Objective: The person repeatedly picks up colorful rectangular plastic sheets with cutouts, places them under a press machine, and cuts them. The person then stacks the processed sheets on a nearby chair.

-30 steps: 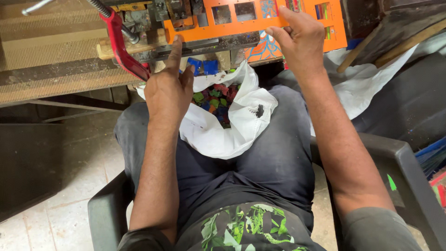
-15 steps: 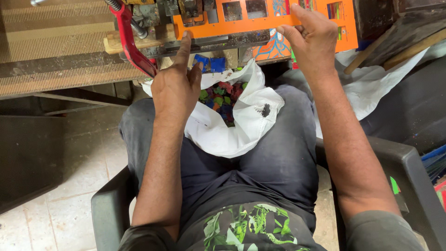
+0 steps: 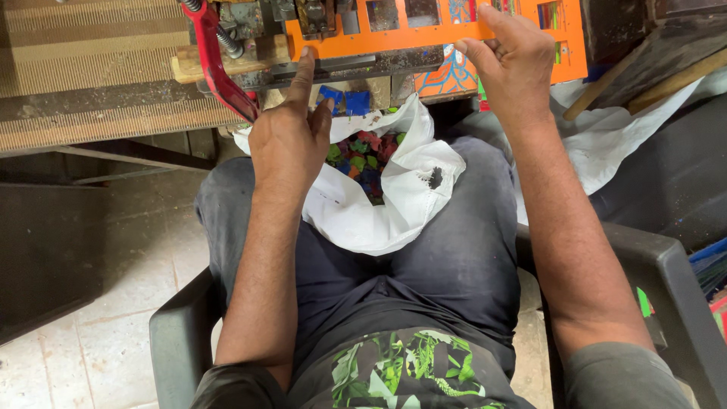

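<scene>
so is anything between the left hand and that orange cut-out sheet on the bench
Nothing visible. The left hand has its index fingertip on the lower edge of the flat orange sheet with rectangular cut-outs, where the sheet meets the dark metal bar. The right hand grips the sheet directly too.

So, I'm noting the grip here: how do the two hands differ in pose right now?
The left hand lies palm down, forefinger stretched onto the orange sheet; the right hand curls its fingers over that sheet's edge. The left hangs above the white bag; the right sits off to its side. Both touch the sheet.
</scene>
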`<state>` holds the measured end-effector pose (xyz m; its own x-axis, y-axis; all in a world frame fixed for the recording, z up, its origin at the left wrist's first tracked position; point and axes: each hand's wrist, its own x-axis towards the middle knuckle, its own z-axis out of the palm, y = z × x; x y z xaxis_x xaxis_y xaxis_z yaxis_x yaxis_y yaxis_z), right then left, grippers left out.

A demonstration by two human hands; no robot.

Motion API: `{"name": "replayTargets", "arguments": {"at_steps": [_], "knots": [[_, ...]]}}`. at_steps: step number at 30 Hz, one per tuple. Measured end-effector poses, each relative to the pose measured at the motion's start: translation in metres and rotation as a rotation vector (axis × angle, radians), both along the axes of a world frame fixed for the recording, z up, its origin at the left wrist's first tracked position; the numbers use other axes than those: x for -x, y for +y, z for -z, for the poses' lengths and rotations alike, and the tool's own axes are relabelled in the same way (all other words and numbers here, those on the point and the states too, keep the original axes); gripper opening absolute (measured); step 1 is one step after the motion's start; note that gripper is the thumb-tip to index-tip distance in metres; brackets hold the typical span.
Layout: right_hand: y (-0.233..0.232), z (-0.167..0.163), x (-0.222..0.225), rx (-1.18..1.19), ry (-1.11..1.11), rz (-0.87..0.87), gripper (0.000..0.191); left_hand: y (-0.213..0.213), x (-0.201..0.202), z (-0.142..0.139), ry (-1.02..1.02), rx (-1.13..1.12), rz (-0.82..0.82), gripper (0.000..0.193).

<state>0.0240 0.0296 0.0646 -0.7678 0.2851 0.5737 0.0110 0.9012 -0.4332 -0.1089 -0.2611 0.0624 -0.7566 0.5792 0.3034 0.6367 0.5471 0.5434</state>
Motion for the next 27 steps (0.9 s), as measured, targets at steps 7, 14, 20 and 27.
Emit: {"name": "replayTargets", "arguments": {"at_steps": [7, 14, 20, 27], "knots": [[-0.010, -0.019, 0.001, -0.070, -0.034, 0.055, 0.042, -0.002, 0.002, 0.004, 0.002, 0.008, 0.001, 0.064], [-0.020, -0.042, -0.001, -0.403, -0.073, -0.061, 0.046, -0.003, 0.005, 0.006, 0.049, 0.003, 0.004, 0.065], [-0.013, -0.034, 0.003, -0.442, -0.150, -0.084, 0.034, -0.002, 0.003, 0.004, -0.009, 0.030, -0.005, 0.064], [-0.006, -0.026, 0.004, -0.464, -0.136, -0.084, 0.025, -0.002, 0.004, 0.003, -0.013, 0.002, -0.006, 0.063]]}}
